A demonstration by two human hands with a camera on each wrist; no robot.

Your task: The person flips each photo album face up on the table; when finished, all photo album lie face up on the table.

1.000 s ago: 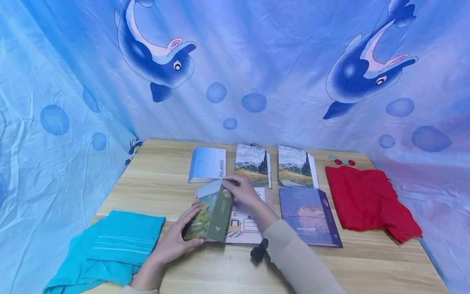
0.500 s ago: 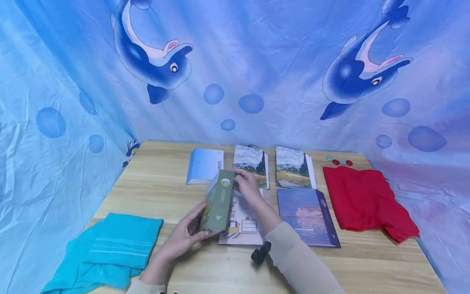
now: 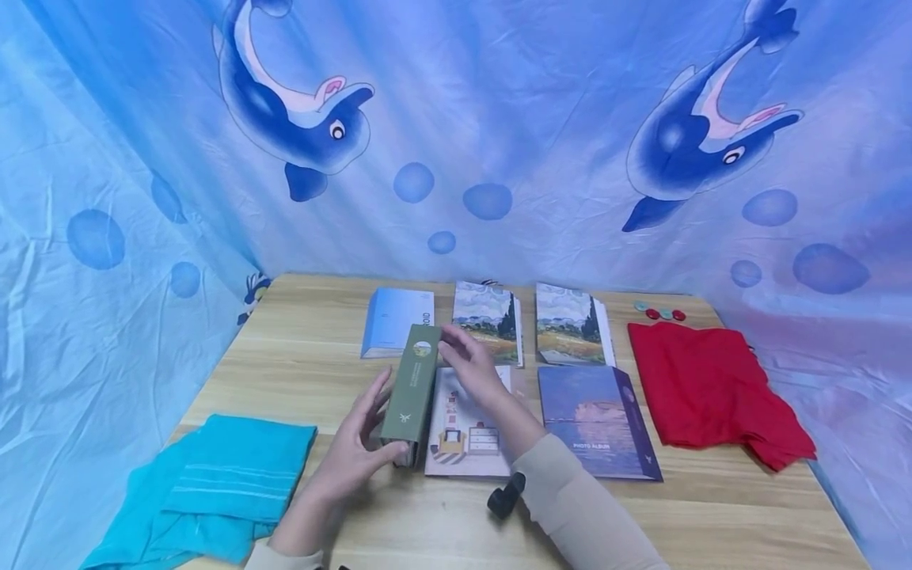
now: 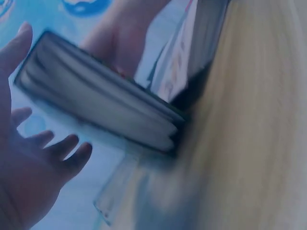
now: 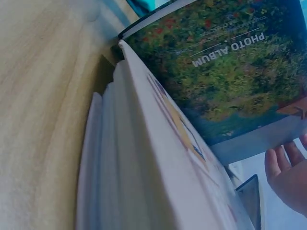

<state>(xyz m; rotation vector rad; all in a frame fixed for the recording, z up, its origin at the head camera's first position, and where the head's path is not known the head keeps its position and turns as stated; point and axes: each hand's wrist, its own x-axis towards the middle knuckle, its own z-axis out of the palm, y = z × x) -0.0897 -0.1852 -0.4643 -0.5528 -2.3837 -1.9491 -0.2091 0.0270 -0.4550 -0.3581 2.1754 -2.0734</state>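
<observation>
Green album [image 3: 412, 393] on edge, mid-table, spine up.
Your L hand [image 3: 349, 455] props its near end w/ relaxed fingers; R hand [image 3: 466, 370] flat on its far side. Stiff, heavyish, slick cover, so grip spine w/ both.

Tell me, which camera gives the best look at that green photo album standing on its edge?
The head view: it shows the whole green album upright on the table, spine up, between both hands. The left wrist view shows only its blurred page edges. The right wrist view shows its painted cover with the words PHOTO ALBUM, close up and partial.
</observation>
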